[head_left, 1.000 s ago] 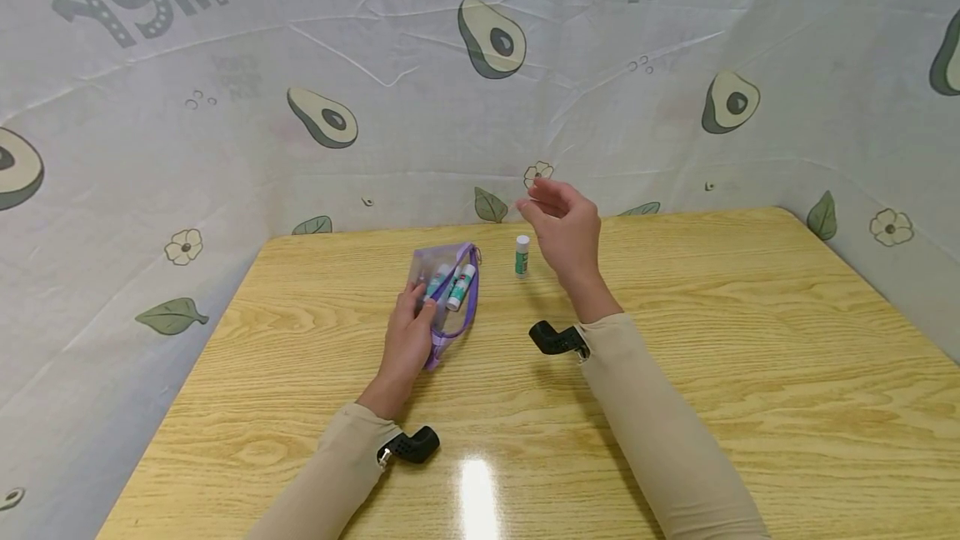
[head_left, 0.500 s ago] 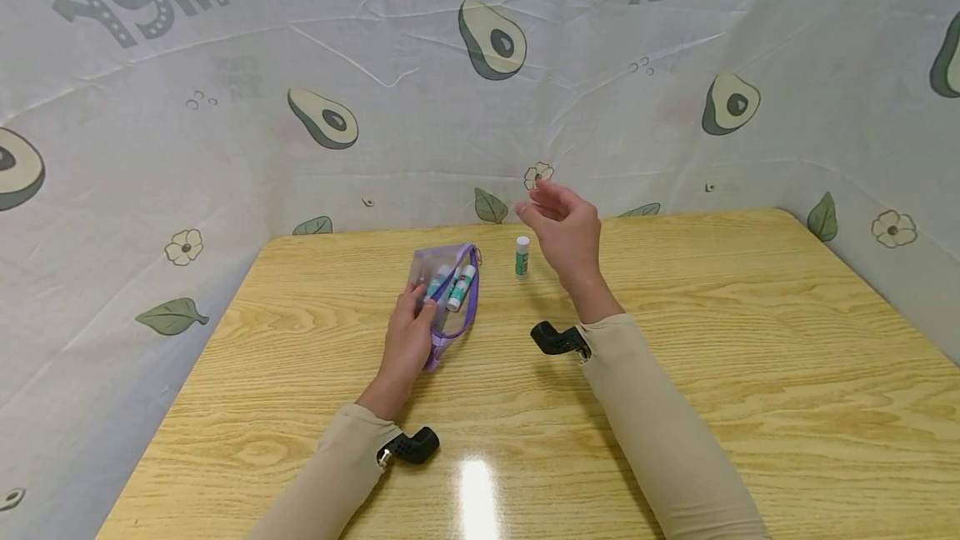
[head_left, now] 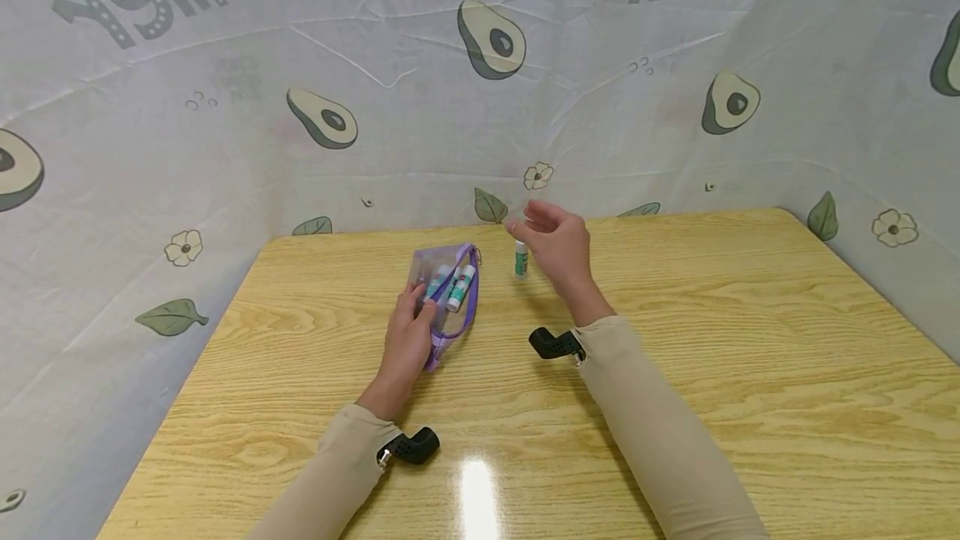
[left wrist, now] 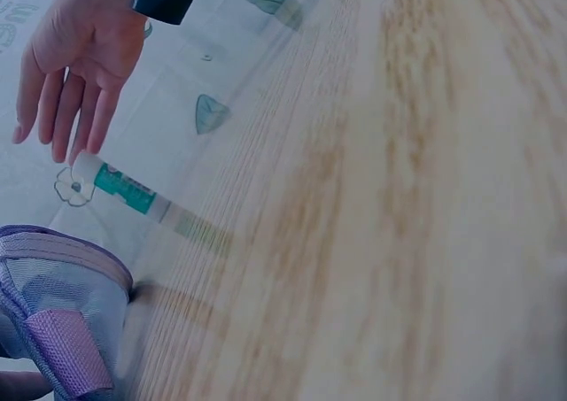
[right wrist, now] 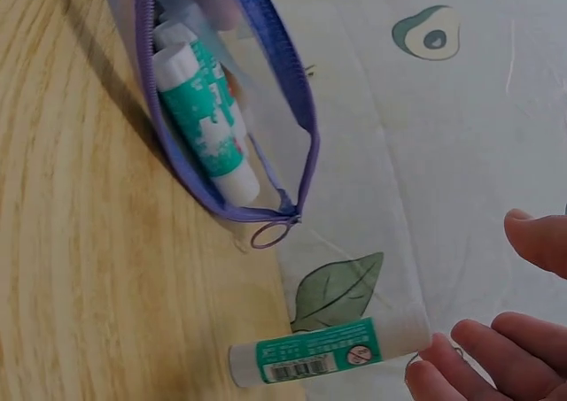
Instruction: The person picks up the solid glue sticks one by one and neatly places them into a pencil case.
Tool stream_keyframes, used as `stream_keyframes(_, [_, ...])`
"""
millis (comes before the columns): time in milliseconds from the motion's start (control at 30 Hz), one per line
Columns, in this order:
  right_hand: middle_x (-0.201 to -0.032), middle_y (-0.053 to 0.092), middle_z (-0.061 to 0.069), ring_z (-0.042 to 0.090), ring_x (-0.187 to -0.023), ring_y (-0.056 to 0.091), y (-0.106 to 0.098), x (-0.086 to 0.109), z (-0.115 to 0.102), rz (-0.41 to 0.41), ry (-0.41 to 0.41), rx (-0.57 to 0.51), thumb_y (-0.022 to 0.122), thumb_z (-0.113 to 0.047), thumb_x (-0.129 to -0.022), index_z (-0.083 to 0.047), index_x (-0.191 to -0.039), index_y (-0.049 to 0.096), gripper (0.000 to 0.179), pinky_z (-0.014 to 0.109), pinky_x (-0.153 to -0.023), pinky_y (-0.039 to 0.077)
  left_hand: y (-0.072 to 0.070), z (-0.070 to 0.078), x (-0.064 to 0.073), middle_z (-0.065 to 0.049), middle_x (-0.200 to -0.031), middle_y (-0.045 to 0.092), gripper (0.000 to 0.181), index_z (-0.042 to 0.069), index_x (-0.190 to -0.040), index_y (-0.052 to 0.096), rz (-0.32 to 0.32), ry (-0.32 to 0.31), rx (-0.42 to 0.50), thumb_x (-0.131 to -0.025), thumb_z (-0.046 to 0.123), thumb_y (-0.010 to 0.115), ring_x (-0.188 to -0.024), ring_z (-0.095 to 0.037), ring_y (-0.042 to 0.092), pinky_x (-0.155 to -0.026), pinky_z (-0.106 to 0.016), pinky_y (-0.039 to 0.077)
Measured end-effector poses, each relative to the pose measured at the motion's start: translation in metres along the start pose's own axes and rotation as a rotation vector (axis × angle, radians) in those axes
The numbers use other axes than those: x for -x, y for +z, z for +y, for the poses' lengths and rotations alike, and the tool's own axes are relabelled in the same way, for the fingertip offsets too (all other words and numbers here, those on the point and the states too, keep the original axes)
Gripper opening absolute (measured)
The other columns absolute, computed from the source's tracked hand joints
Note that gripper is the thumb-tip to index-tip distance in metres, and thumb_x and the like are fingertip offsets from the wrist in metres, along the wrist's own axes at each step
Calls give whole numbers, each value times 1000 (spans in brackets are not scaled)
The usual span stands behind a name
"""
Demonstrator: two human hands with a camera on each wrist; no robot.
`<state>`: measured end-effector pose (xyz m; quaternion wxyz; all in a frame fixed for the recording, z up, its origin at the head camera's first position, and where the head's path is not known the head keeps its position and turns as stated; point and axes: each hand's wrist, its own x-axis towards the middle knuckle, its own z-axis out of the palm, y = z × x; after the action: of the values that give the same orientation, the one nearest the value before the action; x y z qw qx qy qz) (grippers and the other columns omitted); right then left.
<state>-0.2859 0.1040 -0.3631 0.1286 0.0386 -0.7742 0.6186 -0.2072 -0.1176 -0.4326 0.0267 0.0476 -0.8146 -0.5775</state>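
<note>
My left hand (head_left: 405, 346) grips the near side of a mesh zip pouch (head_left: 427, 259) with purple edging, its thumb at the opening. Glue sticks (right wrist: 202, 122) with white caps and green labels lie inside the pouch, whose mouth gapes in the right wrist view. To the right of it, another glue stick (head_left: 521, 262) stands upright on the table. My right hand (head_left: 558, 248) is just over that stick, thumb and fingers apart. In the right wrist view the fingertips (right wrist: 438, 348) are close to the stick's white cap; whether they touch cannot be made out.
The wood-grain table (head_left: 712, 340) stretches to both sides and toward me. A pale curtain (head_left: 420, 107) printed with avocados hangs behind its far edge. Black curved mounts (head_left: 555, 342) stick out from both sleeves.
My right hand has come down and slightly left, nearer the standing glue stick, and now covers the top of its cap. The left hand and pouch stay put.
</note>
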Motion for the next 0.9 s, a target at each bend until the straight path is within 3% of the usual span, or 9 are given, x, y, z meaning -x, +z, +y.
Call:
stream_keyframes(367, [-131, 66, 12, 26, -119, 61, 5, 3, 11, -50, 134, 103, 79, -22, -84, -8, -135, 61, 56, 42, -98, 52, 1, 1, 0, 3, -168, 11, 55, 14, -156, 32, 3, 3, 3, -105, 33, 39, -156, -26, 0, -124, -54, 5])
stream_keyframes(900, [-107, 75, 13, 27, -102, 71, 10, 4, 22, 17, 136, 237, 74, -19, -87, -5, -119, 72, 35, 42, -87, 56, 1, 2, 0, 1, -167, 14, 55, 13, -155, 33, 15, 1, -11, -104, 32, 39, -156, -26, 2, -124, -53, 6])
